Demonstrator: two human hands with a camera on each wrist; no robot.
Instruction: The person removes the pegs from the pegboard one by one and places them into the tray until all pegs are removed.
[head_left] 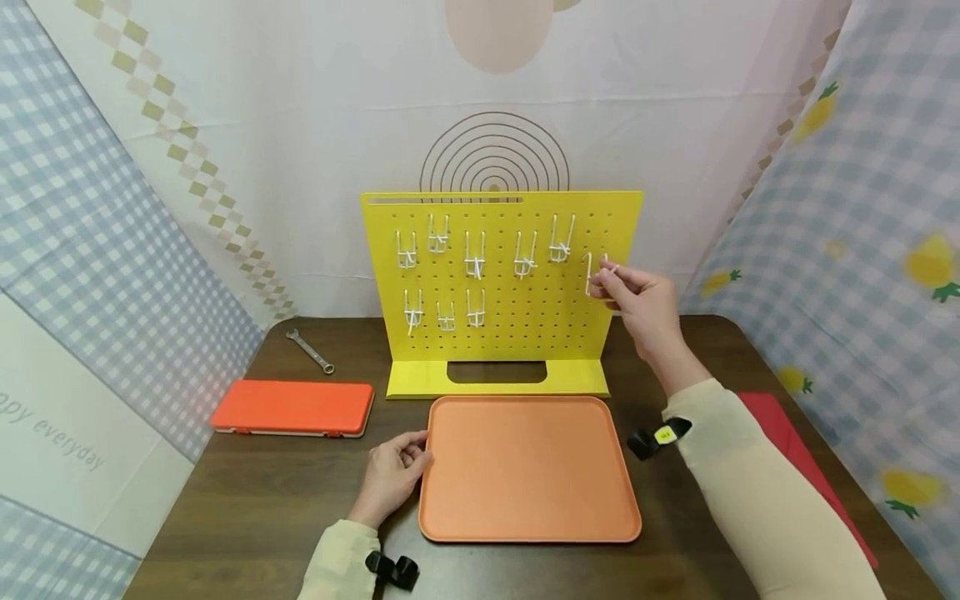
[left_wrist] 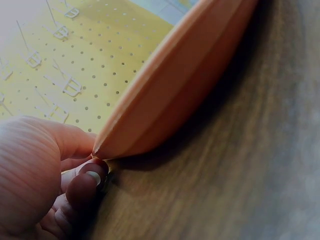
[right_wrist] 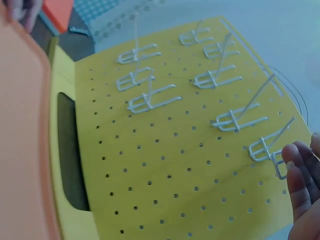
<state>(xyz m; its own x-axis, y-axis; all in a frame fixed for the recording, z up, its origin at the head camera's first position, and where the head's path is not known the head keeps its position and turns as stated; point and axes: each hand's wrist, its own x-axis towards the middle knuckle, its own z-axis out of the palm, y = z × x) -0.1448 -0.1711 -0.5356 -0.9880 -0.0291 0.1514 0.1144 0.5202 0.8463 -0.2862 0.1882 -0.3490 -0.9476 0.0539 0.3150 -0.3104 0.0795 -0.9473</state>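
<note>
A yellow pegboard stands upright on its base, with several white wire hooks hung on it in two rough rows. At the board's right side my right hand pinches another white wire hook between thumb and fingers. In the right wrist view, the fingertips partly cover that hook, close over the board's face. An orange tray lies flat in front of the board. Its left rim is pinched by my left hand; the left wrist view shows fingers at the tray's edge.
To the left lies an orange-red flat case, with a metal wrench behind it. A red flat object is on the table's right side, partly under my right sleeve. Patterned cloth surrounds the wooden table.
</note>
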